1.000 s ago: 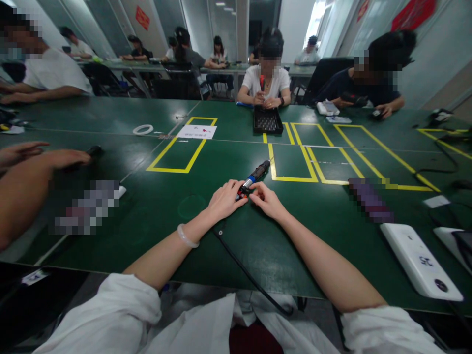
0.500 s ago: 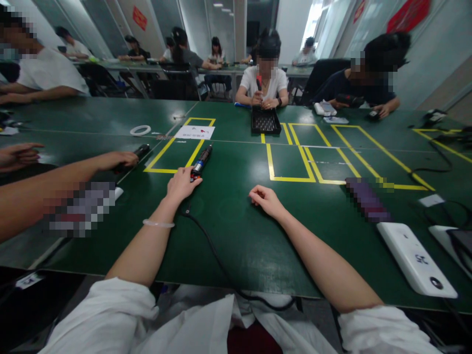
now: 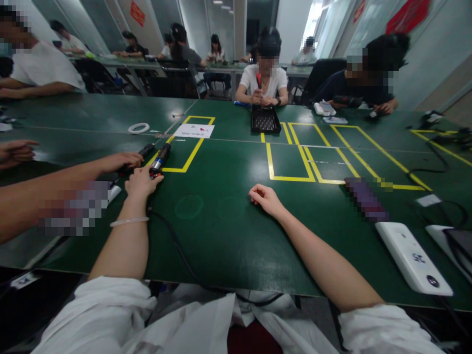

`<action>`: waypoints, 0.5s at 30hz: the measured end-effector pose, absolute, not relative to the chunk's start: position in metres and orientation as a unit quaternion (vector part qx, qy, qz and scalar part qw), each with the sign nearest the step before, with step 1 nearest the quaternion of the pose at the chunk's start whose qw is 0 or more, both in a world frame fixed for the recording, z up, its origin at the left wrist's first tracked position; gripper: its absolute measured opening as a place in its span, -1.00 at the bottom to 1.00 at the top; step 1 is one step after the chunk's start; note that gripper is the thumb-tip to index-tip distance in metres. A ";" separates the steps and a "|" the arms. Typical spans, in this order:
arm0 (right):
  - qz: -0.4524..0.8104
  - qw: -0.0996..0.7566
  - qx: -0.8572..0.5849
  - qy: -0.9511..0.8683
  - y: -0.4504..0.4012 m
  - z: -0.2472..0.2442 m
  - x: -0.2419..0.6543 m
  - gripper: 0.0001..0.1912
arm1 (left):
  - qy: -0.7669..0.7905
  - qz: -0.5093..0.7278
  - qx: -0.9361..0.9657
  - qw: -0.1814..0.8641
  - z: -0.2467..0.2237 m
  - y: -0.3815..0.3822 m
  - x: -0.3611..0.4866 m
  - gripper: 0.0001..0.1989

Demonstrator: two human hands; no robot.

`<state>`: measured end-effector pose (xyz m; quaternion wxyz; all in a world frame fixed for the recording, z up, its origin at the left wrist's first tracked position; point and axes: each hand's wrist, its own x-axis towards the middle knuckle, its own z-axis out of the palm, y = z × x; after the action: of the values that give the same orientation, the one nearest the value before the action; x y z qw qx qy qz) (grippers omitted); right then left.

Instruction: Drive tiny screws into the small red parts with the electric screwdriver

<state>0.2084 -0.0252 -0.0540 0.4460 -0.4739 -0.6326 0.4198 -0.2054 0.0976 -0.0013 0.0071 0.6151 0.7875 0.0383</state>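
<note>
1. We find the left hand left of the frame's centre, fingers closed over the rear end of a dark hand tool; the thumb juts out to the right, and the far fingers are partly hidden from us
2. We place the tool in the left-middle of the frame, over the left edge of a yellow tape outline – banded blue and silver, its narrow end towards the top
3. We note a black cable running from beside the left wrist to the bottom centre
4. We find the right hand just right of centre, on the green table, fingers loosely curled inward, with nothing visible in their hold
5. We record a co-worker's hand just beside the left hand, on a black tool
6. At lower right we see a white device – near it, a blurred-out dark rectangular object
</note>
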 end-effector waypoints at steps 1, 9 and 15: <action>0.421 0.446 -0.474 -0.632 -0.025 -0.054 0.209 -0.74 | 0.789 0.039 0.613 0.005 -0.001 0.097 -0.206 -0.33; 0.431 0.438 -0.472 -0.632 -0.024 -0.055 0.207 -0.75 | 0.767 0.089 0.631 -0.076 -0.007 0.087 -0.197 -0.39; 0.460 0.419 -0.464 -0.630 -0.022 -0.049 0.207 -0.74 | 0.764 0.114 0.627 -0.104 -0.009 0.086 -0.195 -0.52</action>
<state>0.2073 -0.0219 -0.0487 0.4185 -0.4642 -0.6304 0.4604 -0.1952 0.0860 -0.0093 -0.1038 0.6269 0.7637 0.1140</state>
